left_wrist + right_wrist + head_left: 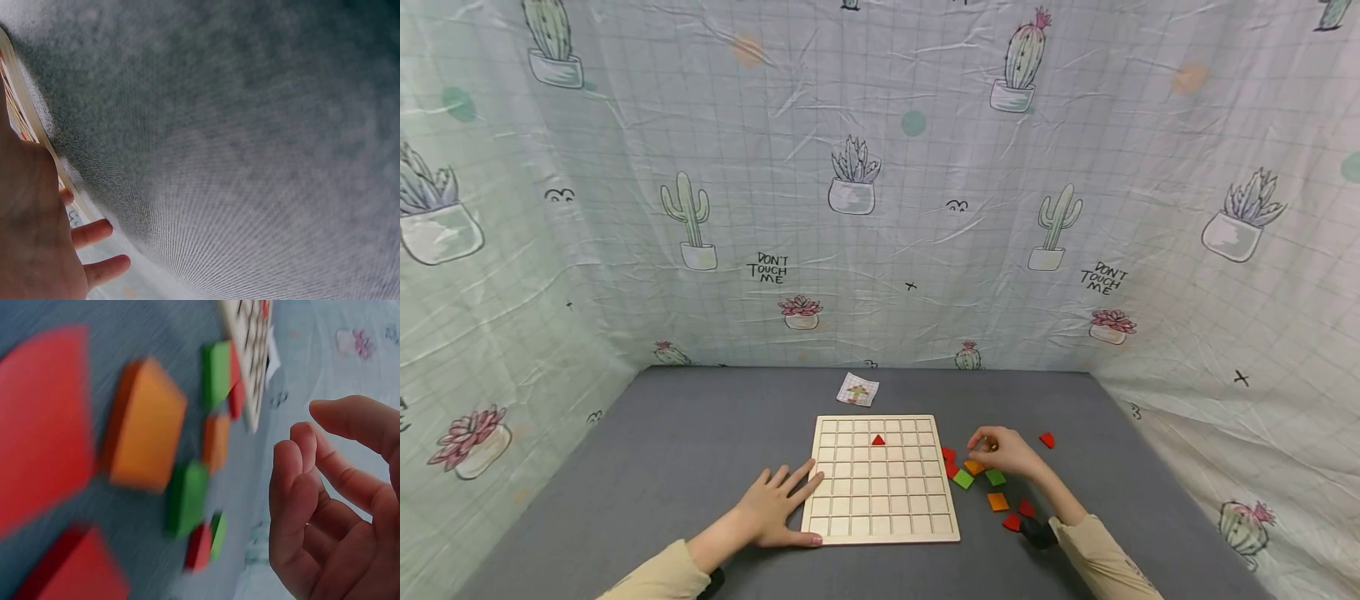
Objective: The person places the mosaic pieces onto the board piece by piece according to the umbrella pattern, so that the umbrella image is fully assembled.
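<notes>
While an orange square wooden-looking tile (974, 467) lies askew on the gray fabric-like surface (730, 433), to the right of a pale wooden grid board (880, 485), the right hand (1006, 452) hovers nearest, just beside it, fingers curled, thumb parted from them, nothing visibly held. The left hand (771, 508), fingers spread, touches the board's left edge, well apart from the tile.

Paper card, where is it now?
In the head view, the paper card lies on the grey table, beyond the far edge of the wooden board, slightly left of centre.
</notes>
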A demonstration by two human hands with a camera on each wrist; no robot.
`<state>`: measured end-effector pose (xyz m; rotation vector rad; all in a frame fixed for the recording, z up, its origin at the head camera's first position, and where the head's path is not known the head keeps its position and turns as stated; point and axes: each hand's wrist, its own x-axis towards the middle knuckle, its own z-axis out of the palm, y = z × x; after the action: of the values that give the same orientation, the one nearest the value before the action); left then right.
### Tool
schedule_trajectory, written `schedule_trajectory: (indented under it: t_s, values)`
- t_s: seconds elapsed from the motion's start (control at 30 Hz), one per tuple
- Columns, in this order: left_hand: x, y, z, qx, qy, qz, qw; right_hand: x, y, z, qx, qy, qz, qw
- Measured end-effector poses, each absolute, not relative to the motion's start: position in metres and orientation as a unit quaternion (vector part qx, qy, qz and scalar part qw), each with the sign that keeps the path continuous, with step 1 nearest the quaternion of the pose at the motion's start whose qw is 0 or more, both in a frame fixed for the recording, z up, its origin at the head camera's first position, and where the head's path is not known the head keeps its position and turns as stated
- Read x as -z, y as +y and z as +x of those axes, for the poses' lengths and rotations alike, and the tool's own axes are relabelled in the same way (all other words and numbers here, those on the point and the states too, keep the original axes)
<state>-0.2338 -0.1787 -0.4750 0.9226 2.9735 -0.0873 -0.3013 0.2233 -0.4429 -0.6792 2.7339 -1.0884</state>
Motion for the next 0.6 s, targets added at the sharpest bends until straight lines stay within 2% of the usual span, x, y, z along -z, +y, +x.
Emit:
schedule_trajectory:
  t_s: [0.3, 0.6]
  values:
    - [0.469, -0.177, -0.231, 0.026, 0.956, 0.292, 0.018, 0.453, 0.258, -0.296, 0.338, 0.917, -0.207, 0.045]
    - [0.468, -0.176, -0.231, 0.024, 0.957, 0.289, 0.025, 0.459, 0.27, -0.299, 0.358, 0.918, -0.155, 0.078]
